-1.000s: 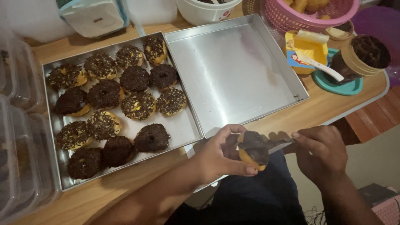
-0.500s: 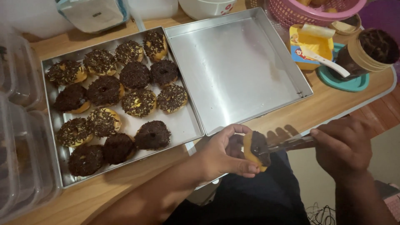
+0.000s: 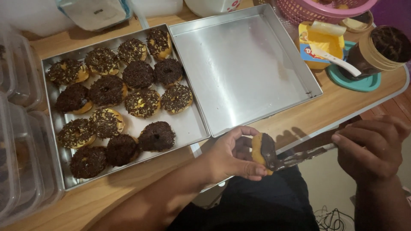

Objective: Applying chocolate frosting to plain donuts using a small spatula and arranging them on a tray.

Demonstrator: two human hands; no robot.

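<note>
A doughnut [image 3: 262, 152], tipped on edge and partly coated with chocolate spread, is pinched between thumb and fingers of the left hand [image 3: 233, 156] just off the near edge of the wooden table [image 3: 338, 107]. The right hand [image 3: 371, 147] is closed around the handle of a metal knife [image 3: 299, 157], whose blade lies against the coated face. Judged from this, spreading on this piece is under way, with sprinkles not yet applied. On the table beyond the doughnut, to the left, a metal tray [image 3: 188, 126] holds fourteen finished doughnuts [image 3: 122, 102], chocolate-topped and mostly sprinkled; one corner of it remains bare. Directly beyond the doughnut sits a second metal tray [image 3: 244, 72], unfilled. To the right of that tray stand an open jar of chocolate spread [image 3: 381, 49] and a yellow tub [image 3: 321, 47] with a white spoon [image 3: 338, 62].
</note>
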